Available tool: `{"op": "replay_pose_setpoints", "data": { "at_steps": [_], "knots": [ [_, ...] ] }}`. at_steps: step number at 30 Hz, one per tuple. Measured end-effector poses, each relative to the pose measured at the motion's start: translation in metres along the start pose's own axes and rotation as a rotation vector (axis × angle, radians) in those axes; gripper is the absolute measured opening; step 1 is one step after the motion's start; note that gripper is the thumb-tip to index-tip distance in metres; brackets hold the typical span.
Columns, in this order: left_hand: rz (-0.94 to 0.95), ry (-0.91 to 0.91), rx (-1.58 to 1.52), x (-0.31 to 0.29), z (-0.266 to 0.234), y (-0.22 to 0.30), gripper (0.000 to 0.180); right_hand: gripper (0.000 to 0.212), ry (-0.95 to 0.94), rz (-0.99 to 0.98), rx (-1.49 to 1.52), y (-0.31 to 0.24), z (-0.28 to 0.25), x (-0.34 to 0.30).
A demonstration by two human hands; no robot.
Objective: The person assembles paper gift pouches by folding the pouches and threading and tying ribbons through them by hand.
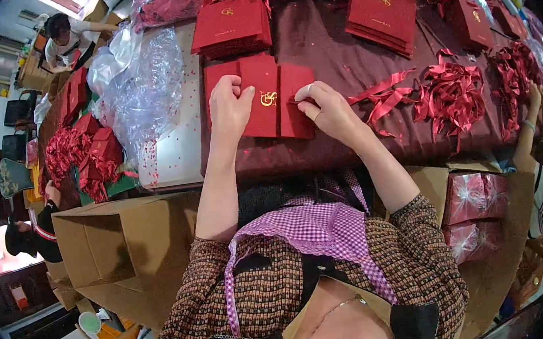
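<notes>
Red card: The red card [262, 121] lies spread out on the dark red cloth [327, 38], right in front of the person. It has a shiny gold mark in the middle and a flap on each side.
Left hand: The left hand [230, 107] is on the left side of the card. It is half open, its fingers curled, with a gap by the thumb and nothing to be seen in that gap.
Right hand: The right hand [333, 110] is at the right flap [296, 124]. Its thumb and pointing finger are close together there, but I cannot tell if they pinch the paper. A ring is on one finger.
Card piles: One pile of red cards [230, 28] sits just behind the spread-out card. Another pile [382, 15] sits farther to the right.
Ribbons: Shiny red ribbons [455, 94] lie in a heap to the right of the right hand.
Counter: The white part of the counter [180, 154] has little red bits on it, near crinkly clear plastic [147, 86].
</notes>
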State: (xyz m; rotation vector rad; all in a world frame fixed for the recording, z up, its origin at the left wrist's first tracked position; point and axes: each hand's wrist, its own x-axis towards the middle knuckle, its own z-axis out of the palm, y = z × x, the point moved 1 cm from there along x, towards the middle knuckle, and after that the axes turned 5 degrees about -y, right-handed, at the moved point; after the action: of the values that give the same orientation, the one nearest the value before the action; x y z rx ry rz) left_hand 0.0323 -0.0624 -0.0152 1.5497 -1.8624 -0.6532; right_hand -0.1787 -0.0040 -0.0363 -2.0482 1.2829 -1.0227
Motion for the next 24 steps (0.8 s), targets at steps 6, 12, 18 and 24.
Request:
{"op": "replay_pose_setpoints", "data": {
  "at_steps": [6, 12, 18, 24],
  "knots": [
    [-0.001, 0.072, -0.277, -0.013, -0.005, 0.007, 0.025, 0.011, 0.086, 0.015, 0.125, -0.01, -0.002, 0.001],
    [0.145, 0.028, 0.036, -0.025, 0.001, 0.0, 0.024, 0.01, 0.073, 0.07, 0.177, -0.012, 0.005, -0.006],
    [0.209, 0.078, 0.139, -0.031, 0.002, 0.002, 0.024, 0.013, 0.063, 0.044, 0.027, -0.011, 0.011, -0.014],
    [0.081, 0.053, -0.049, -0.032, 0.002, 0.011, 0.022, 0.011, 0.047, 0.013, 0.007, -0.01, 0.013, -0.013]
  ]
}}
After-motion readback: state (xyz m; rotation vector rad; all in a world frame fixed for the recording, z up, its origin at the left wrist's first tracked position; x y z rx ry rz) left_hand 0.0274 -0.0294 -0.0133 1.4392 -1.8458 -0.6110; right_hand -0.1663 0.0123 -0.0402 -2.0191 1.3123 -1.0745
